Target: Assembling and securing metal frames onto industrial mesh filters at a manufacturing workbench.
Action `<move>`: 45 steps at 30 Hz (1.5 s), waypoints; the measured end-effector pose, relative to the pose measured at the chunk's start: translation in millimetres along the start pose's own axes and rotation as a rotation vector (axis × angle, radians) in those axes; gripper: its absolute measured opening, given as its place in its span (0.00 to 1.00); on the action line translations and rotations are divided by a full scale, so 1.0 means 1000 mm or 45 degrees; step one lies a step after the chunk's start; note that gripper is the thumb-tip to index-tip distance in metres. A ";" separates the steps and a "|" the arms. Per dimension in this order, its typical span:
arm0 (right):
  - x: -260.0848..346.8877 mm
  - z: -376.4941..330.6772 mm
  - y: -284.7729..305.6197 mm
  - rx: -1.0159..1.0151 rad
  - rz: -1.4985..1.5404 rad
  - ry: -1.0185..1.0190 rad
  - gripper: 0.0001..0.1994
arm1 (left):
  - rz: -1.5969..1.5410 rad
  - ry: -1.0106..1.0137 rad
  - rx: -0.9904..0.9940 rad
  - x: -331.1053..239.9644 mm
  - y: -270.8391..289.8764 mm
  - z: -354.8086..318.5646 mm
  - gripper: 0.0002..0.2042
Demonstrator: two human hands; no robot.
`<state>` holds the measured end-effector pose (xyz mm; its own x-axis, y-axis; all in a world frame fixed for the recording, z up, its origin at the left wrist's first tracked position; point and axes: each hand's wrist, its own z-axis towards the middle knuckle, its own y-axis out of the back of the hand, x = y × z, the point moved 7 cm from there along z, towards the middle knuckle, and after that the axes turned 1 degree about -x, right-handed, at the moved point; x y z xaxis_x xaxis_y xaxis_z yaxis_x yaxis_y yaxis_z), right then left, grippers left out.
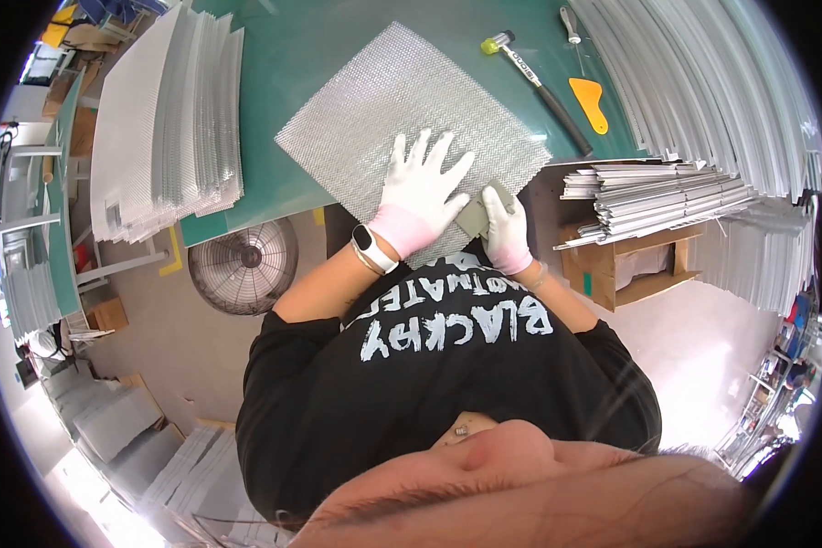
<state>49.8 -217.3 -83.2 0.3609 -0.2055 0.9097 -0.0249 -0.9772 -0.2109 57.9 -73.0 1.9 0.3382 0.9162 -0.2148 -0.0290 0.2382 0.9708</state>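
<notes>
A silvery mesh panel (383,100) with a woven-looking surface lies turned cornerwise on the green tabletop (278,50), its near part reaching over the table's edge toward my body. My left hand (420,187), in a white glove with a pink cuff, lies flat on the panel with fingers spread. At the panel's near right edge my right hand (507,228), gloved alike, is closed on a flat grey-green pad (473,219), the thumb on top of it. The pad's exact kind cannot be made out, and my fingers under it are hidden.
Stacked mesh panels (169,119) stand at the left, with a larger stack (694,64) at the right. A mallet (543,91), a yellow scraper (590,105) and a white-handled tool (570,26) lie beyond. Metal strips (657,201) rest above a cardboard box (630,265); a fan (243,265) stands below.
</notes>
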 end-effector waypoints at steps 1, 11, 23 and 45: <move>0.000 -0.001 0.000 -0.011 0.003 0.004 0.07 | -0.006 0.007 0.011 -0.001 0.000 -0.001 0.28; -0.016 0.022 -0.005 0.088 0.138 -0.101 0.12 | 0.171 0.017 0.098 -0.004 -0.006 0.006 0.27; 0.081 0.094 0.202 -0.552 -2.334 0.591 0.15 | -0.356 -0.419 -0.338 0.024 0.064 0.004 0.18; 0.073 -0.051 -0.019 0.764 -0.524 0.892 0.08 | -1.760 0.284 -0.594 0.046 0.001 -0.061 0.20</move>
<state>29.4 -216.0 5.2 -0.3978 -0.0321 0.9169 0.5212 -0.8304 0.1970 16.0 -11.0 -13.9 0.2012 -0.1008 -0.9743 -0.1194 0.9848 -0.1265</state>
